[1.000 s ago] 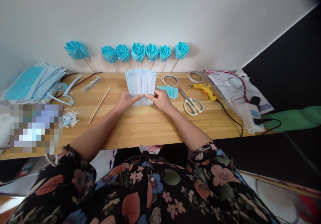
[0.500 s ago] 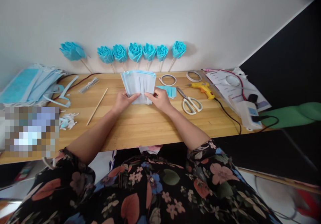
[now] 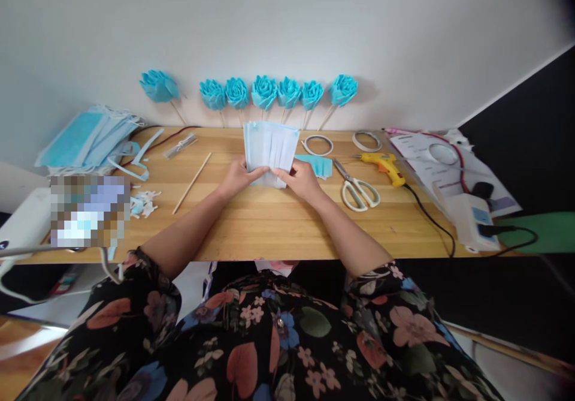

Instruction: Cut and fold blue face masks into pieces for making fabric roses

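Currently the step in hand looks like evening a fan of pleated pale-blue sheets (image 3: 271, 146) at the middle of the worktop (image 3: 269, 227). The left hand (image 3: 236, 177) pinches them from eight o'clock, the right hand (image 3: 302, 179) from four; thumbs press in front, the other fingers mostly hidden behind. Scissors (image 3: 350, 181) lie farther out at four. Any adjustment would call for a light, even pinch, layers aligned.
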`<action>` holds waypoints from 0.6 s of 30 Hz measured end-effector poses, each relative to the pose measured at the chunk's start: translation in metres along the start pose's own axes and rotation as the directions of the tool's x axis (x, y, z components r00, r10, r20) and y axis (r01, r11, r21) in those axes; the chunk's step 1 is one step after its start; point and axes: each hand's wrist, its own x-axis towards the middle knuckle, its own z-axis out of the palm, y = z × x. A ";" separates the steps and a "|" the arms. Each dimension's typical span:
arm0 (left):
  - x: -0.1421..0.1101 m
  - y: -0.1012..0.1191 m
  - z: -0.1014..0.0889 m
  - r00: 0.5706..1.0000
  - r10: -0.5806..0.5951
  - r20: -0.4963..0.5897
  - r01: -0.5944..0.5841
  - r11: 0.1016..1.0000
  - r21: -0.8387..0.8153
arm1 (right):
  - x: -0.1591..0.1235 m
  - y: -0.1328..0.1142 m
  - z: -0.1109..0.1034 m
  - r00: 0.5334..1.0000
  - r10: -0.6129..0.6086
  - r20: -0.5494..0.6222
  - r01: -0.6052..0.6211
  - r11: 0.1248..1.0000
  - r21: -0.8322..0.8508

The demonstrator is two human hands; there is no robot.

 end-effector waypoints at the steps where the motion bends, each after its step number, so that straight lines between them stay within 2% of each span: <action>1: 0.000 0.000 0.000 1.000 -0.003 0.001 0.003 1.000 -0.007 | 0.000 0.000 0.000 1.000 0.001 -0.003 -0.001 1.000 -0.007; 6: -0.003 0.003 0.002 1.000 0.020 -0.013 -0.021 0.998 -0.056 | 0.000 0.002 0.000 0.999 -0.004 -0.046 0.002 0.999 -0.035; 10: -0.002 0.007 -0.001 0.995 0.089 -0.050 -0.096 0.983 -0.155 | -0.001 0.002 -0.003 0.989 0.014 -0.146 -0.010 1.000 0.023; 15: 0.007 0.003 -0.004 0.998 -0.053 -0.025 0.043 0.959 -0.281 | 0.000 0.000 -0.007 0.968 0.042 -0.247 -0.016 0.994 0.107; 18: 0.010 0.002 -0.004 0.997 -0.073 0.000 0.069 0.941 -0.332 | 0.001 0.001 -0.005 0.982 0.038 -0.183 -0.026 0.997 0.072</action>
